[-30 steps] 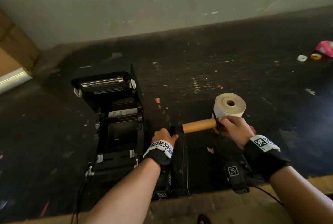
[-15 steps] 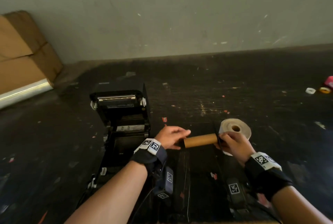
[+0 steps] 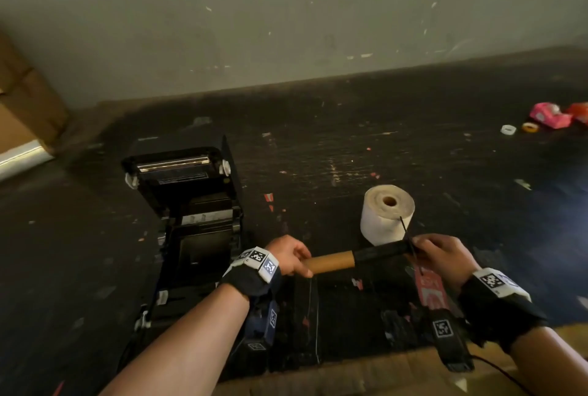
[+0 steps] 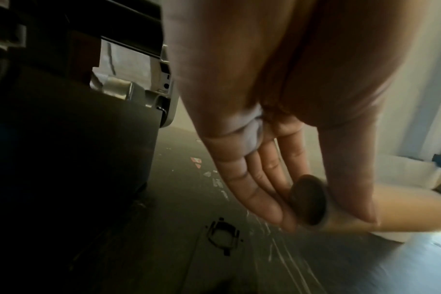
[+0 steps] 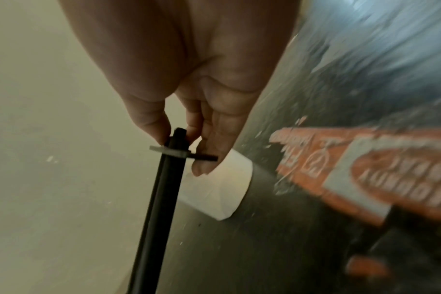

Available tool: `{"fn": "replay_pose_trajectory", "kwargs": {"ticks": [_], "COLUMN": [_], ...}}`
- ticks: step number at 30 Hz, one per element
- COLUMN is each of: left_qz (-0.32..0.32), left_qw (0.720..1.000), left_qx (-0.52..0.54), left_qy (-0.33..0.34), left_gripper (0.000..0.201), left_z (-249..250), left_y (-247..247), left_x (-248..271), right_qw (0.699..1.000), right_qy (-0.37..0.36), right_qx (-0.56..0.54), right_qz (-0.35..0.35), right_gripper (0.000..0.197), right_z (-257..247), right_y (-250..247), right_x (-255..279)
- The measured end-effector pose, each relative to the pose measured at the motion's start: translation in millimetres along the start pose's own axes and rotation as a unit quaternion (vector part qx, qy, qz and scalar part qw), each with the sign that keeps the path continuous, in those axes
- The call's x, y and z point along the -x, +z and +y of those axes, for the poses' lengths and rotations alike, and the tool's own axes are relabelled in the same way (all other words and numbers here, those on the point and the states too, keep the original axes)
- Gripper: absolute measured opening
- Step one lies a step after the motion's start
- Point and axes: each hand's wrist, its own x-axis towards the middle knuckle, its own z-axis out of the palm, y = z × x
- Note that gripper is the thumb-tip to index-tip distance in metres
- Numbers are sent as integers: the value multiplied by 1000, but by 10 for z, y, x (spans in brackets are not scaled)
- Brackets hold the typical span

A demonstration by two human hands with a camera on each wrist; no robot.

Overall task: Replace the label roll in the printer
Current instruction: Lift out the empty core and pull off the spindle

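The black label printer stands open at the left, lid tilted back, its bay showing no roll. My left hand grips a bare brown cardboard core, seen end-on as the core in the left wrist view. A black spindle sticks out of the core's right end. My right hand pinches the spindle at its flanged end between thumb and fingers. A full white label roll stands on end on the dark table just behind the spindle.
Cardboard boxes sit at the far left by the wall. Pink packets and small tape rings lie at the far right. A red printed card lies under my right wrist. The table's front edge runs near my forearms.
The core has slid left along the spindle, baring the black shaft between my hands. My left hand moved from the spindle's end onto the core. The view tilted.
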Motion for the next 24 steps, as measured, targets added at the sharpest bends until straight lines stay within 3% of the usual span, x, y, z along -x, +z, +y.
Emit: {"fn": "replay_pose_trajectory", "kwargs": {"ticks": [5, 16, 20, 24], "left_qz": [19, 52, 51, 67], "left_qw": [998, 991, 991, 995], "left_qx": [-18, -85, -88, -62], "left_qy": [-54, -84, -88, -47], "left_gripper": [49, 52, 58, 66], "left_z": [-30, 23, 91, 287], "left_y": [150, 351, 323, 276], "left_x": [-100, -169, -156, -170], "right_qw": [997, 976, 948, 953], "right_qy": [-21, 77, 54, -28], "right_qx": [72, 202, 306, 301], "right_qz": [-5, -27, -73, 5], "right_gripper": [12, 20, 23, 17], "right_z": [255, 526, 315, -131], "right_y": [-158, -92, -150, -365], "right_x": [-36, -309, -332, -342]}}
